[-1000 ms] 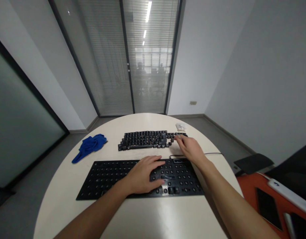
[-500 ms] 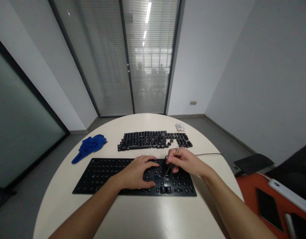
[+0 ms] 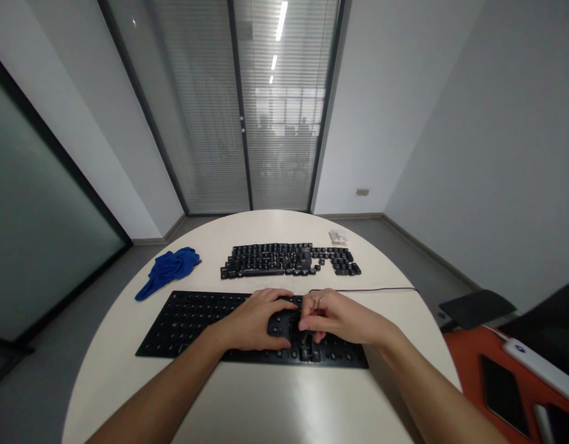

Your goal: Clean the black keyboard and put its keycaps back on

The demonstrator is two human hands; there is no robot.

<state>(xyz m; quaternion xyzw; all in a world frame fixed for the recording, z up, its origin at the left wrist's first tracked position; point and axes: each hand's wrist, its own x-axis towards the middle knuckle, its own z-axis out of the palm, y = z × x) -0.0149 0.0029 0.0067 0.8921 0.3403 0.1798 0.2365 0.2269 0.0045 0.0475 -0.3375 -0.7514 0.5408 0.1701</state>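
A black keyboard [image 3: 161, 333] with most of its keycaps off, bare switches showing, lies across the table before me. My left hand [image 3: 252, 324] rests flat on its middle, fingers spread and thumb apart. Closed around a keycap puller [image 3: 309, 340], my right hand [image 3: 335, 317] is over the keyboard's right part. The puller's dark handle is mostly hidden in the fingers, and its thin prongs point down at one of two keycaps [image 3: 316, 356] near the front edge. Whether the prongs grip that keycap is too small to tell.
Loose black keycaps [image 3: 270, 256] lie in keyboard-like rows behind the keyboard. A blue cloth [image 3: 173, 265] is at left, a small clear bag [image 3: 339, 237] at back right. A cable [image 3: 377, 289] runs right. Beside the table, an orange seat [image 3: 465, 351] carries a white power strip [image 3: 539, 367] and phone [image 3: 504, 394].
My right hand has moved slightly left and toward me, bringing the keycap puller from the switches down to the two front keycaps. My left hand stays in place.
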